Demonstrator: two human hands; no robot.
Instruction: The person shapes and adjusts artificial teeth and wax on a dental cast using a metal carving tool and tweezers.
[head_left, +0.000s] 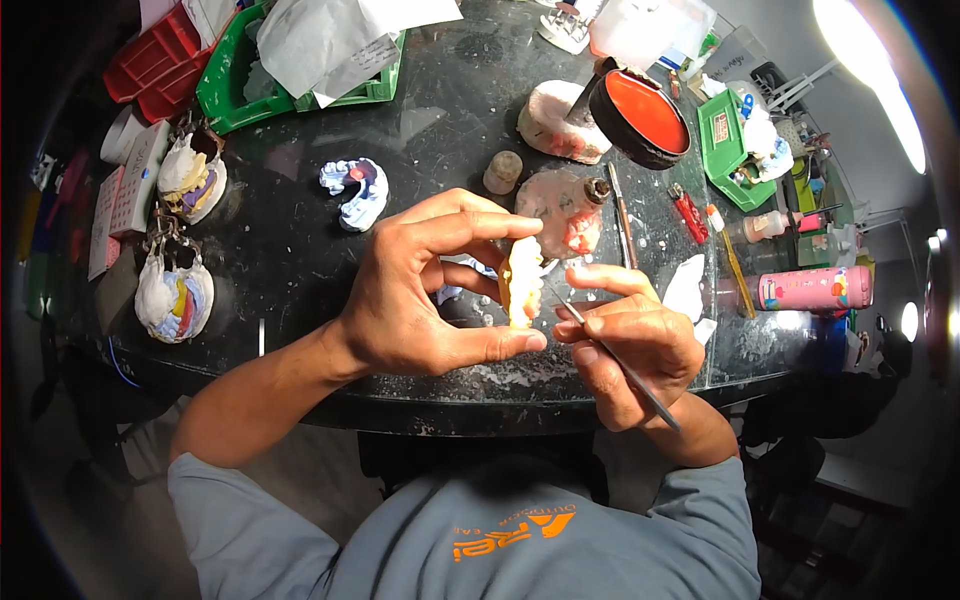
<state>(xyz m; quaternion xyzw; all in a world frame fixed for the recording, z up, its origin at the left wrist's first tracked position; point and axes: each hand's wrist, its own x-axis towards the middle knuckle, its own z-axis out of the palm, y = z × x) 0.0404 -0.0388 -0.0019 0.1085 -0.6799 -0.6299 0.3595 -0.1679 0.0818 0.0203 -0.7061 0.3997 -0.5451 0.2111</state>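
Note:
My left hand (400, 290) grips a yellowish dental cast (521, 285) by its edges, thumb below and fingers above, with the row of teeth turned to the right. In my right hand (645, 350) is a thin metal dental carving tool (640, 385), held like a pen. Its tip points at the toothed side of the cast; whether it touches cannot be made out. Just beyond my hands stands a glass spirit lamp (556, 208) with reddish wax on it. Red wax fills a round black tin (645, 115) farther back.
A blue-white arch-shaped dental mould (358, 195) lies left of centre. Two articulators with casts (190, 185) stand at the left edge. Green trays (235, 85) sit at the back. To the right are a brush (622, 215), a red lighter (690, 215) and a pink bottle (815, 289).

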